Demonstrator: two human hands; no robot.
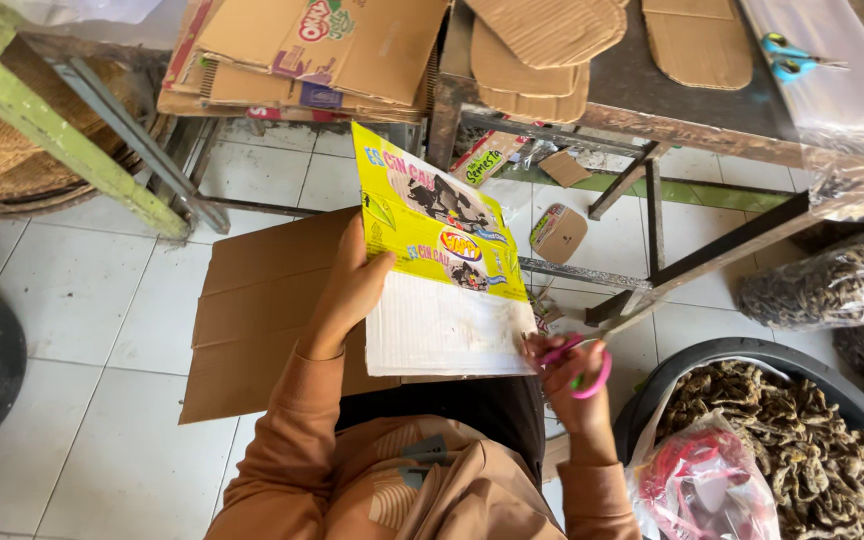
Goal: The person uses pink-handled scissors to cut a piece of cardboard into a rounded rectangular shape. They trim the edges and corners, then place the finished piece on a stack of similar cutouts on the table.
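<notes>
Here the left hand (350, 290) is gripping a flattened yellow printed carton (442, 270) by its left edge, thumb across the face and fingers behind, tilting it up off the lap — likely so the lower right corner is hanging free for cutting. The right hand (580, 385) is closed through the pink loops of a pair of scissors (577, 365), whose blades are meeting the carton at that near right corner. A brown sheet of cardboard (252, 320) is lying on the tiled floor (82, 300) underneath, to the left. Farther off, cut cardboard pieces (542, 50) are sitting on a dark table (692, 105) beside blue scissors (790, 58) — within reach. A black tub (652, 395) of dried brown stuff is standing at the near right.
</notes>
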